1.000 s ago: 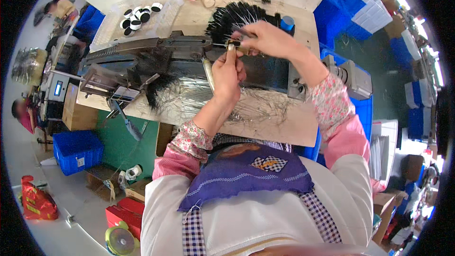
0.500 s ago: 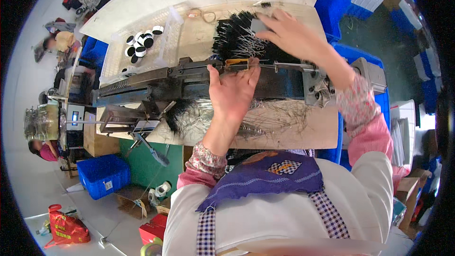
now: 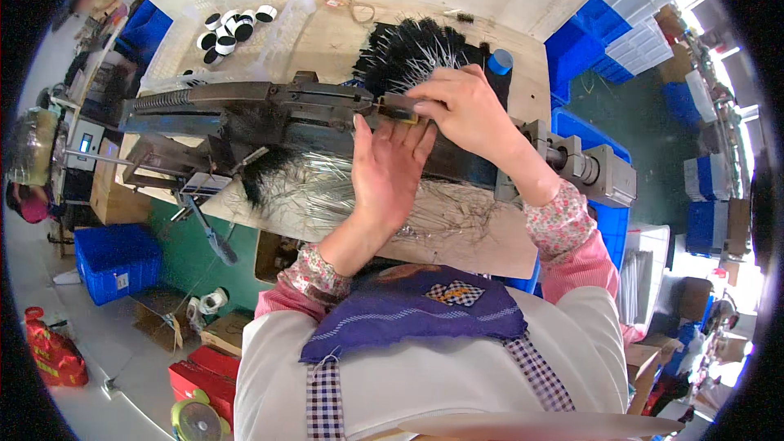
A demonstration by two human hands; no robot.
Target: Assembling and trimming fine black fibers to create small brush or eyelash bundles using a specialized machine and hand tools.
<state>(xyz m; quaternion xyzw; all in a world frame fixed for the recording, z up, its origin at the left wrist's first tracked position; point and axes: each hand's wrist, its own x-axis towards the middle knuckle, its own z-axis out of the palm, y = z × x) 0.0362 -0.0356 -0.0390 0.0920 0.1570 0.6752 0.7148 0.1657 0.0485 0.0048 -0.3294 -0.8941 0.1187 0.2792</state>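
Observation:
A long dark metal machine (image 3: 237,102) with a coil spring at its left lies across the table in front of me. My left hand (image 3: 388,167) is palm up below its middle, fingers stretched out and reaching a small yellow-edged part (image 3: 398,108). Over that same part, my right hand (image 3: 469,106) has its fingers curled and pressed together; what they pinch, if anything, is hidden. Behind the hands sits a pile of black-bristled wire brushes (image 3: 408,53), their pale wire stems sticking up. Loose thin metal wires (image 3: 327,188) are strewn on the table's near side.
A clear plastic basket (image 3: 282,41) at the back left holds several short white cylinders with black ends (image 3: 224,45). A blue round tub (image 3: 500,61) stands right of the brushes. A metal cylindrical unit (image 3: 584,167) is at the machine's right end. Blue crates (image 3: 118,261) stand around the table.
My right hand has come from the brush pile down to the machine's middle, and its fingers have closed. My left hand stays at the yellow-edged part. The whole view has shifted.

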